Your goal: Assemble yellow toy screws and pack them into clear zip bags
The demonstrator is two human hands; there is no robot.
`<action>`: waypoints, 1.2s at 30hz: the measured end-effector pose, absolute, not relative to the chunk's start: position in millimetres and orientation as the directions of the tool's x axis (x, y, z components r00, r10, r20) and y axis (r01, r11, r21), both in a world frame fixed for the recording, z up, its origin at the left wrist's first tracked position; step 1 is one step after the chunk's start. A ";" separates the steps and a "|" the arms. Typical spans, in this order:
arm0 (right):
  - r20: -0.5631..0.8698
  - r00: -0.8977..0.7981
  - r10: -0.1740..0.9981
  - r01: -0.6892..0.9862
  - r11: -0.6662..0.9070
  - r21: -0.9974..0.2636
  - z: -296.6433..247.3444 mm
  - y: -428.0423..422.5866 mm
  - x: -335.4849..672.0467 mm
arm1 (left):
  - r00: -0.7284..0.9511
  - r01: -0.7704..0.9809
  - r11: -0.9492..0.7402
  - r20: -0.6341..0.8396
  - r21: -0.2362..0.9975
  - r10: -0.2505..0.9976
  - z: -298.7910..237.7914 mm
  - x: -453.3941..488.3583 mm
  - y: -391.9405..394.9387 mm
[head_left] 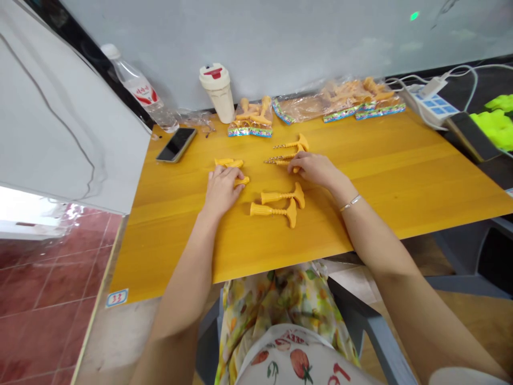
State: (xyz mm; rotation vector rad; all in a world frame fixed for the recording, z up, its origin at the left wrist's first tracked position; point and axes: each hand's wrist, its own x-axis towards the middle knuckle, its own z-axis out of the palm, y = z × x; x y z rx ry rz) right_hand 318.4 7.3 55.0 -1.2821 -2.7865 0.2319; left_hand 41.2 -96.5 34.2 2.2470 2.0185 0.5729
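My left hand (pixel 222 190) lies palm down on the yellow wooden table (pixel 168 256), its fingertips against a small yellow plastic piece (pixel 241 181). Another short yellow piece (pixel 228 163) sits just beyond those fingers. My right hand (pixel 316 168) covers the end of a yellow threaded rod (pixel 278 161), and a yellow tip shows under the thumb. A second threaded piece with a flared handle (pixel 291 143) lies just past it. Two thick yellow T-shaped handles (pixel 276 197) lie side by side, close to my right hand.
Along the far edge stand clear bags of yellow parts (pixel 251 120), a water bottle (pixel 140 88), a white cup (pixel 218 93) and a phone (pixel 176 145). A power strip (pixel 435 104) and bright green items (pixel 497 123) sit at the far right. My lap is below the near edge.
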 end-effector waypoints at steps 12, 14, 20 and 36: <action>0.125 -0.590 0.798 0.779 0.603 -0.169 58.1 6.0 318.9 | 0.144 0.823 -0.346 0.424 0.450 0.894 45.7 55.4 -103.3; 0.123 -0.589 0.798 0.781 0.602 -0.168 58.3 4.3 316.1 | 0.210 0.742 -0.417 0.408 0.525 0.888 49.1 65.4 -106.3; 0.166 -0.600 0.783 0.759 0.622 -0.192 52.9 2.9 310.4 | 0.362 0.682 -0.425 0.229 0.596 0.903 36.9 94.8 -112.9; 0.126 -0.590 0.797 0.364 0.402 -0.840 58.2 0.2 302.2 | 0.026 0.565 -0.379 0.443 0.733 0.896 39.7 72.6 -101.3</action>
